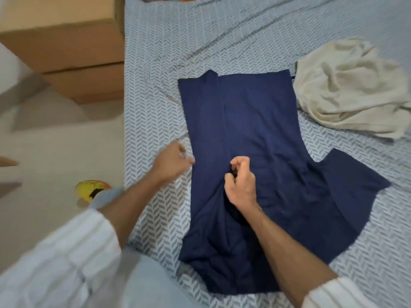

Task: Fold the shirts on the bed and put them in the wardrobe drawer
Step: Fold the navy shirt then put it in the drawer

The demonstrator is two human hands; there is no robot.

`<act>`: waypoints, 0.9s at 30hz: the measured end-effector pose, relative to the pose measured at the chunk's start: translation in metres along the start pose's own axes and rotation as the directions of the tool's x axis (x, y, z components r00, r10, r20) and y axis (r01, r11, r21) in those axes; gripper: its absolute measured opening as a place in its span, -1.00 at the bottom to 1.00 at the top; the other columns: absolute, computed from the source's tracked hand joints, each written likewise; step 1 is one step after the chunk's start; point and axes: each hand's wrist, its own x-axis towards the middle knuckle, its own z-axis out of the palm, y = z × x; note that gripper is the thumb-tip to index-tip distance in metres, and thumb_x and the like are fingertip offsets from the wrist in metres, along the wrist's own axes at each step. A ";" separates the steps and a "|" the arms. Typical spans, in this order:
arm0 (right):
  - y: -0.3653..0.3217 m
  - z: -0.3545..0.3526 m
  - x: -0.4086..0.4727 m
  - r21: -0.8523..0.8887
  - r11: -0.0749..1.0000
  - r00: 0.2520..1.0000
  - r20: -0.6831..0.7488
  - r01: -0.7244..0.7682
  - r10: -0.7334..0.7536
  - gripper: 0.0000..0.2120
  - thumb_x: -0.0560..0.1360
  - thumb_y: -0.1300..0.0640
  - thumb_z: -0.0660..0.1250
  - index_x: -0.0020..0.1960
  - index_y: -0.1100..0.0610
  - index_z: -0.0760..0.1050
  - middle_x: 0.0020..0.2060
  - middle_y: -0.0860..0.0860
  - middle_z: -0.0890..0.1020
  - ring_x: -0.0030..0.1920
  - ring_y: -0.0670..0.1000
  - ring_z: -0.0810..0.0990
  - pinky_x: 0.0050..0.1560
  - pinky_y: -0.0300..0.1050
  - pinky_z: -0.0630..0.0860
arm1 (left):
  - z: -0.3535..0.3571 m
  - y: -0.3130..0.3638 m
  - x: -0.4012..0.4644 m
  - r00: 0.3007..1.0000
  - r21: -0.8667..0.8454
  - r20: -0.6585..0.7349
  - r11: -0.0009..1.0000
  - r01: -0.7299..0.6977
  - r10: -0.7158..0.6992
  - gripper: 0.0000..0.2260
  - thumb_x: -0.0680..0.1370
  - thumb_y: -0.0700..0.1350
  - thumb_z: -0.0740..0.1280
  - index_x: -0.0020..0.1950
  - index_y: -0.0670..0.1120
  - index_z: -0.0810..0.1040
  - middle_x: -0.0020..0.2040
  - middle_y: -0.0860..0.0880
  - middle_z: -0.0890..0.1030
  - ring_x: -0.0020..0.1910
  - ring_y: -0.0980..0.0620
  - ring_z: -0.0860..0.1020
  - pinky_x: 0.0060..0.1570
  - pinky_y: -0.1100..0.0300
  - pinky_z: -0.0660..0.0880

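A navy blue shirt point(255, 134) lies flat on the bed, its left side folded in and one sleeve spread out to the right. My right hand point(241, 181) hovers over the shirt's middle with fingers curled, and whether it pinches any cloth I cannot tell. My left hand point(173, 163) is at the shirt's left edge, blurred, its fingers against the fold. A crumpled cream shirt point(353, 87) lies to the right of the navy one. The wardrobe drawer is out of sight.
The bed point(155, 85) carries a blue-grey herringbone sheet. Brown wooden furniture point(66, 47) stands beside the bed at the upper left. A yellow slipper point(89, 188) sits on the pale floor point(55, 141). Colourful cloth peeks in at the top edge.
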 end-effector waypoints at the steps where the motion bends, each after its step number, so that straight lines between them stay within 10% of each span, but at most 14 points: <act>1: -0.006 -0.006 -0.002 -0.001 0.999 0.999 0.027 -0.046 0.046 -0.70 0.42 0.32 0.26 0.13 0.17 0.37 -0.22 -0.07 0.52 -0.21 0.06 0.52 -0.04 0.01 0.49 | 0.007 -0.013 -0.033 0.999 0.035 0.043 0.999 0.022 -0.023 -0.74 0.46 0.08 0.46 0.03 -0.01 0.52 -0.06 -0.06 0.68 -0.08 -0.07 0.65 -0.06 0.12 0.55; 11: -0.035 -0.050 -0.018 -0.477 0.868 0.891 0.322 -0.139 0.320 -0.53 0.39 -0.20 0.45 0.17 0.04 0.50 -0.12 -0.13 0.63 0.04 -0.01 0.56 0.16 0.01 0.23 | 0.054 -0.059 -0.157 0.966 0.146 0.237 0.979 -0.141 0.104 -0.60 0.38 -0.13 0.49 0.09 -0.02 0.35 -0.05 -0.02 0.56 -0.10 -0.04 0.54 -0.29 0.20 0.35; 18: -0.022 -0.082 -0.023 -0.131 0.951 0.921 0.245 -0.279 0.304 -0.77 0.51 0.03 0.37 -0.21 0.18 0.53 -0.30 -0.02 0.55 -0.23 -0.01 0.50 -0.21 -0.09 0.39 | 0.073 -0.075 -0.185 0.970 0.049 0.067 0.970 -0.238 0.235 -0.73 0.39 -0.24 0.34 -0.29 0.04 0.28 -0.36 0.10 0.42 -0.26 0.00 0.46 -0.38 0.27 0.26; 22: -0.007 -0.083 -0.037 -0.185 0.943 0.913 0.253 -0.278 0.319 -0.74 0.60 -0.07 0.24 -0.10 0.12 0.42 -0.18 0.00 0.54 -0.24 -0.03 0.45 -0.20 -0.08 0.38 | 0.078 -0.076 -0.194 0.954 0.086 0.061 0.951 -0.296 0.292 -0.79 0.46 -0.20 0.31 -0.17 0.03 0.29 -0.30 0.08 0.44 -0.26 -0.03 0.47 -0.30 0.14 0.31; 27: -0.003 -0.089 -0.043 -0.239 0.909 0.822 0.391 -0.343 0.413 -0.54 0.37 -0.11 0.56 0.05 0.16 0.50 -0.05 -0.05 0.61 -0.05 -0.01 0.59 -0.16 -0.12 0.45 | 0.076 -0.076 -0.202 0.924 0.173 0.152 0.911 -0.374 0.350 -0.63 0.34 -0.31 0.29 -0.03 0.07 0.27 -0.27 0.05 0.47 -0.28 -0.01 0.49 -0.29 0.09 0.42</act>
